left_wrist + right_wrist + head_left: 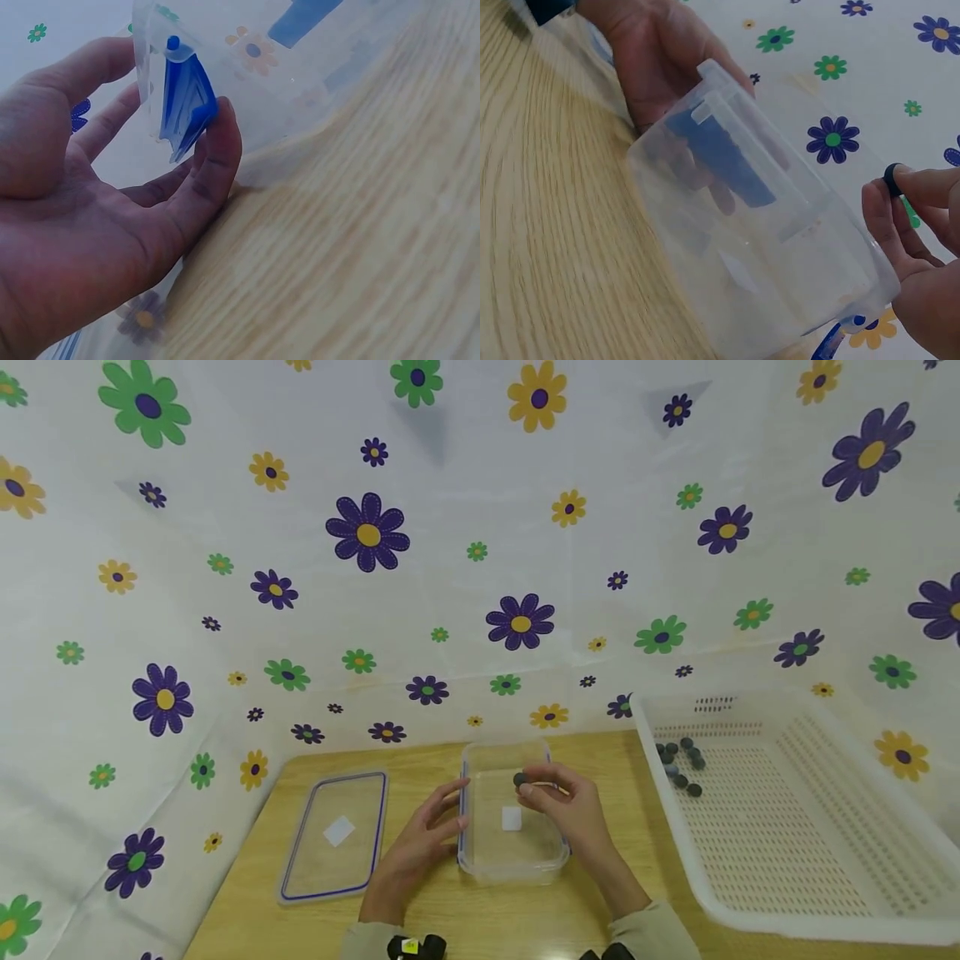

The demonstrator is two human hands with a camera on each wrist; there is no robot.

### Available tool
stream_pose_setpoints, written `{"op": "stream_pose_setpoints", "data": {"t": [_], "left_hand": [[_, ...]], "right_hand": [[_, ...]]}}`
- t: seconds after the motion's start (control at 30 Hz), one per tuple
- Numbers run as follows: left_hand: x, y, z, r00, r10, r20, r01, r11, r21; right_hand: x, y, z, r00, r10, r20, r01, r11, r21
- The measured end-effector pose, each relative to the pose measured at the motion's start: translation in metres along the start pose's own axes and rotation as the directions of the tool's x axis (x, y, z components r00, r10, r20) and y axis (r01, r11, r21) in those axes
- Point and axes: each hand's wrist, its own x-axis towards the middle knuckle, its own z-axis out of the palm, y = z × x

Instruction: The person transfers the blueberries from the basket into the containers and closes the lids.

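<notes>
The right hand (566, 806) pinches a small dark ball (519, 781) in its fingers, above the clear box (487, 853) on the worktop (431, 914). The left hand's (422, 837) fingers are spread apart, touching the box's side by a blue clip (184, 105).

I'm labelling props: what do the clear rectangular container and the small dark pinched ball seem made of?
Clear rectangular container: likely plastic, smooth; its see-through, slightly cloudy walls suggest it. Small dark ball: matte, no obvious shine; perhaps rubber or stone.
</notes>
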Motion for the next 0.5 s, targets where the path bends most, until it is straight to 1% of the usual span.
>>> {"op": "stream_pose_setpoints", "data": {"t": [0.1,0.2,0.33,0.43,0.5], "left_hand": [[-0.0007,-0.0021,0.0004,1.0,0.009,-0.004,-0.009,1.0,0.008],[-0.0004,-0.0032,0.0008,1.0,0.018,-0.007,-0.018,1.0,0.016],[0.0001,-0.0046,0.001,1.0,0.017,-0.006,-0.017,1.0,0.023],[0.0005,-0.0055,0.0011,1.0,0.019,-0.003,-0.019,1.0,0.025],[0.0007,-0.0063,0.0005,1.0,0.022,-0.001,-0.022,0.999,0.03]], "right_hand": [[-0.0005,0.0033,0.0003,1.0,-0.014,0.013,0.015,0.998,-0.053],[-0.001,0.0035,0.001,0.999,-0.028,0.034,0.033,0.989,-0.141],[-0.0028,0.0042,0.0016,0.998,-0.044,0.052,0.056,0.963,-0.265],[-0.0037,0.0057,0.0017,0.997,-0.058,0.058,0.073,0.949,-0.307],[-0.0039,0.0073,0.002,0.996,-0.065,0.054,0.079,0.945,-0.316]]}}
